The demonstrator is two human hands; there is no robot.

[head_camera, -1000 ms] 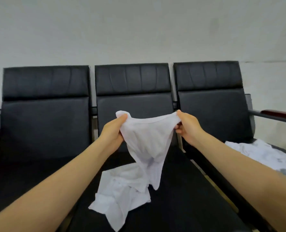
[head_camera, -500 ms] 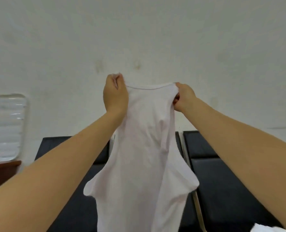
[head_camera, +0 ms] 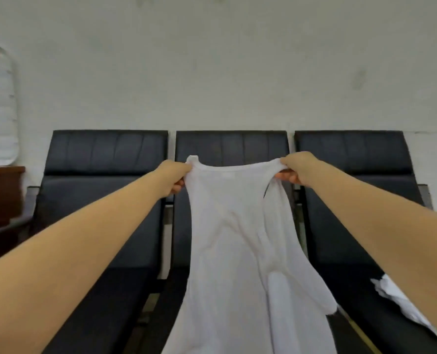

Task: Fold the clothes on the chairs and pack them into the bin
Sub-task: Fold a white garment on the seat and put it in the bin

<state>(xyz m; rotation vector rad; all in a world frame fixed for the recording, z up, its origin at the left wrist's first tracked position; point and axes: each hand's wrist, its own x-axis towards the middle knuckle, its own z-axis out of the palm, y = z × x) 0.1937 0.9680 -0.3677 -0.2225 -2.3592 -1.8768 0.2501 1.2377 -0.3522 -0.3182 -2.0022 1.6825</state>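
Your left hand (head_camera: pixel 172 178) and right hand (head_camera: pixel 298 171) each pinch a strap of the unfolded top (head_camera: pixel 240 251); another garment (head_camera: pixel 401 305) waits lower right; no bin visible.

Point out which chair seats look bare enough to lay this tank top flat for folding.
The left chair's seat, bordered by its dark armrest and the middle chair, shows bare black cushion. The middle seat is mostly hidden behind the white tank top, held up by the left hand and right hand. The right chair's seat carries another white garment.
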